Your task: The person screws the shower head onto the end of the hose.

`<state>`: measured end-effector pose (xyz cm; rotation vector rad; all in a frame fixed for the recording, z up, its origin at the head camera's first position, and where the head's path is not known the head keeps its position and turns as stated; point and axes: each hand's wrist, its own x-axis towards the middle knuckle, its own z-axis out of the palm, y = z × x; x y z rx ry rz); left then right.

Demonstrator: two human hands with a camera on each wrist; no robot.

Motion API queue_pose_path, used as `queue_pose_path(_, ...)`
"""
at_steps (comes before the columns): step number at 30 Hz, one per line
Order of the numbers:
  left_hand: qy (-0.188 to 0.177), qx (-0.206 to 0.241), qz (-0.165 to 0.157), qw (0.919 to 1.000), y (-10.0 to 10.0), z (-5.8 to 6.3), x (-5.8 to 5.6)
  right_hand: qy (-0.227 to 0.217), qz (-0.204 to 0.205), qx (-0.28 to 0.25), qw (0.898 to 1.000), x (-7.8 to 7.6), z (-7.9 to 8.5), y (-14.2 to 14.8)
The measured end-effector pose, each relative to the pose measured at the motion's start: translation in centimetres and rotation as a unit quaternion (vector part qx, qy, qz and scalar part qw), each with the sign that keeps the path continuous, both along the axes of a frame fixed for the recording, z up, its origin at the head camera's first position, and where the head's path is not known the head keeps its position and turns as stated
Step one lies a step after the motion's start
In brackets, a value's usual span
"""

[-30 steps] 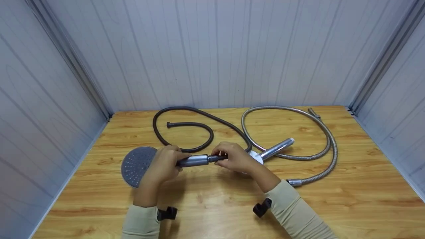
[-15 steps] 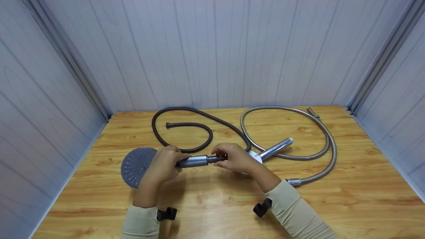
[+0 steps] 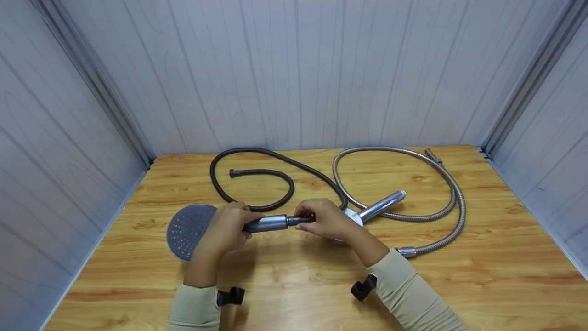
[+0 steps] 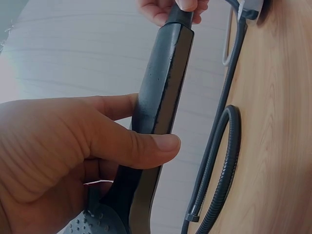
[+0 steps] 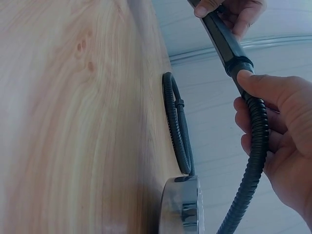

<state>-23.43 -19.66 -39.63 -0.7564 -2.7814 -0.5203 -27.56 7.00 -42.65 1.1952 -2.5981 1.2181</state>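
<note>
My left hand (image 3: 225, 232) grips the dark handle (image 4: 158, 87) of a shower head, thumb across it, above the table. The round grey spray face (image 3: 189, 232) points up at the left, partly covered by the wrist. At the handle's other end, my right hand (image 3: 327, 219) pinches the end fitting of a black ribbed shower hose (image 5: 256, 141). That fitting meets the handle end in line, as the right wrist view shows. From there the hose runs behind the right hand and loops over the table, its loose nut end (image 3: 232, 173) lying at the back left.
Behind my right wrist lies a second shower head with a chrome handle (image 3: 383, 205), its round head partly hidden. A silver metal hose (image 3: 461, 207) curls across the right of the wooden table (image 3: 294, 294). Pale panel walls (image 3: 294, 73) stand behind and at both sides.
The right hand's fingers have shifted slightly on the hose fitting and now lie closer together. The left hand and the shower head have stayed nearly still.
</note>
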Motion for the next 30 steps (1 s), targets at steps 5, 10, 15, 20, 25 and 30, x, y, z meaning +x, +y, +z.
queue_pose_path(5,-0.003,-0.004,0.004,1.0,0.08,0.03,0.0,0.005,0.002,0.005,1.0,-0.04,-0.12,0.05)
queue_pose_path(10,-0.002,-0.008,0.01,0.9999,0.17,0.13,0.12,0.006,-0.002,0.014,1.0,0.0,-0.1,0.04)
queue_pose_path(15,-0.003,-0.009,0.011,0.9999,0.23,0.16,0.17,0.023,0.001,0.019,1.0,0.03,-0.17,0.09)
queue_pose_path(20,0.0,-0.006,0.005,1.0,0.21,0.19,0.23,0.037,0.005,0.014,0.999,0.12,-0.28,0.13)
queue_pose_path(25,0.005,-0.006,0.001,1.0,0.19,0.15,0.19,0.052,0.007,0.03,0.998,0.18,-0.24,0.11)
queue_pose_path(30,0.006,-0.006,0.0,1.0,0.21,0.17,0.21,0.041,0.006,0.067,0.997,0.2,0.0,0.14)
